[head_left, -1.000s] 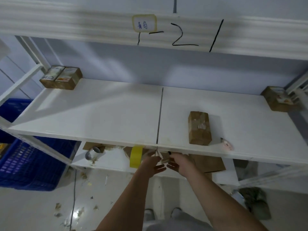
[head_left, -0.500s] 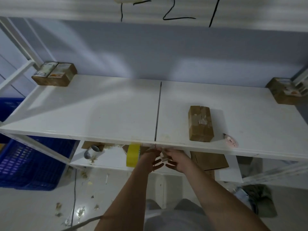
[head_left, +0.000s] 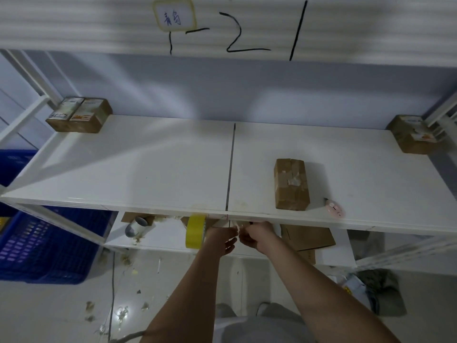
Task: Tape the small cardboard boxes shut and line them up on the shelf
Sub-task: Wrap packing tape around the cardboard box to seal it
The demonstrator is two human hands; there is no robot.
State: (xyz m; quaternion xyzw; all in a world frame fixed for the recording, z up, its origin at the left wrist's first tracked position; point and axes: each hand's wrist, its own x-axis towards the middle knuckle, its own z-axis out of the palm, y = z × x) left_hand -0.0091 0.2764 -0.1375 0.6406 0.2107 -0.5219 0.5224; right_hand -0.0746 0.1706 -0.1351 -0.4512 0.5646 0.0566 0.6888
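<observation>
A small brown cardboard box (head_left: pixel 291 184) with scraps of tape on top lies right of the white shelf's (head_left: pixel 148 169) middle seam. Two more boxes (head_left: pixel 79 115) stand side by side in the back left corner, and another box (head_left: pixel 410 134) sits at the back right. My left hand (head_left: pixel 222 237) and my right hand (head_left: pixel 257 235) meet just below the shelf's front edge, and between them they pinch a pale strip of tape (head_left: pixel 235 226). A yellow tape roll (head_left: pixel 195 231) stands right beside my left hand; whether the hand touches it is unclear.
A small pink cutter (head_left: pixel 333 209) lies near the shelf's front edge, right of the box. The lower shelf holds flat cardboard (head_left: pixel 306 237) and a grey roll (head_left: pixel 136 226). A blue crate (head_left: pixel 44 243) stands on the floor at left. Scraps litter the floor.
Both hands stay together under the shelf edge with the strip between them. Only the camera's view shifted slightly; the boxes have not moved.
</observation>
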